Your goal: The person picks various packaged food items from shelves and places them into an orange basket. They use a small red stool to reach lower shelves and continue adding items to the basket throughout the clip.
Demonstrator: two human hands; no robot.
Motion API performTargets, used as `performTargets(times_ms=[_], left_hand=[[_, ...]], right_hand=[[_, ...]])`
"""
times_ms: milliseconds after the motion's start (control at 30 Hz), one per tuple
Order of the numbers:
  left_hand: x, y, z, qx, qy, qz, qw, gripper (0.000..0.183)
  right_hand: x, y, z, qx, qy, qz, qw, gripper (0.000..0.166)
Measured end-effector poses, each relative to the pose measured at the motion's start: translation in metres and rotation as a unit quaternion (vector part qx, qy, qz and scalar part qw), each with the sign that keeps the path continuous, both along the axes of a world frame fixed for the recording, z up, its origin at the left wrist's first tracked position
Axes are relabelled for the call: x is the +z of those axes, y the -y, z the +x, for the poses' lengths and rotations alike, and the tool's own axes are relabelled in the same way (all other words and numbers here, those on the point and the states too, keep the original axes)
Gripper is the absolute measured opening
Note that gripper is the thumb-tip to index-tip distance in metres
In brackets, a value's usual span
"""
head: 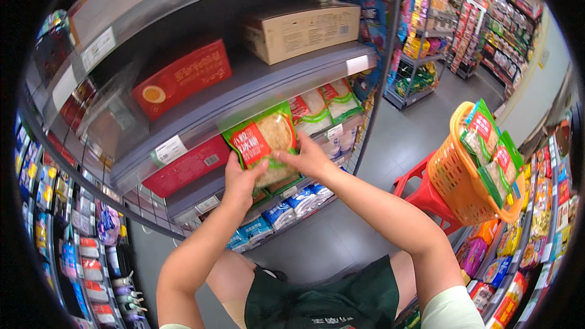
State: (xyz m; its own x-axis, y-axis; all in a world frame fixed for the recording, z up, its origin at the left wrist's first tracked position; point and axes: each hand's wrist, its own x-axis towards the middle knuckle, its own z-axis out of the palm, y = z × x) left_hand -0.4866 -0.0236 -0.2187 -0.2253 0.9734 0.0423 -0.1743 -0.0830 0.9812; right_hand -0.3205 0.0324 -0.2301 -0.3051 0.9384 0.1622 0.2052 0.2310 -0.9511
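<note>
Both my hands hold a clear, green-edged plastic bag of yellowish rock sugar (276,135) with a red printed panel. My left hand (240,179) grips its lower left edge, thumb on the front. From the right side my right hand (308,157) holds it, the thumb lying across the front. The bag is tilted at the front of a grey store shelf (189,196). Just behind and to its right stand similar green-edged bags with white contents (313,112). A red box (187,164) lies left of the bag on that shelf.
Above are another red box (185,77) and a beige carton (306,29). Blue-and-white packets (281,214) line the bottom shelf. To the right, an orange plastic basket (450,169) holding green-edged bags (500,169) rests on a red stool (420,196). Stocked shelves flank both sides.
</note>
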Motion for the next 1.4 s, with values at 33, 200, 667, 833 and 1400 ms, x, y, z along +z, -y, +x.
performTargets(times_ms=[33,200,667,833,1400], left_hand=[[0.000,0.008,0.010,-0.029,-0.012,0.010,0.999,0.051],[0.005,0.031,0.048,-0.190,-0.013,-0.041,0.981,0.040],[0.069,0.050,0.342,-0.514,-0.093,0.114,0.845,0.068],[0.068,0.063,0.427,-0.483,-0.309,0.387,0.722,0.076],[0.037,0.071,0.535,-0.421,-0.421,0.536,0.599,0.065]], right_hand=[[0.007,0.013,0.009,0.045,-0.087,-0.002,0.995,0.057],[-0.020,0.056,0.071,-0.024,-0.077,0.036,0.996,0.060],[0.045,0.219,0.349,-0.469,-0.067,0.229,0.850,0.090],[0.056,0.252,0.443,-0.527,-0.123,0.289,0.790,0.086],[0.012,0.251,0.503,-0.616,0.355,0.148,0.687,0.058]])
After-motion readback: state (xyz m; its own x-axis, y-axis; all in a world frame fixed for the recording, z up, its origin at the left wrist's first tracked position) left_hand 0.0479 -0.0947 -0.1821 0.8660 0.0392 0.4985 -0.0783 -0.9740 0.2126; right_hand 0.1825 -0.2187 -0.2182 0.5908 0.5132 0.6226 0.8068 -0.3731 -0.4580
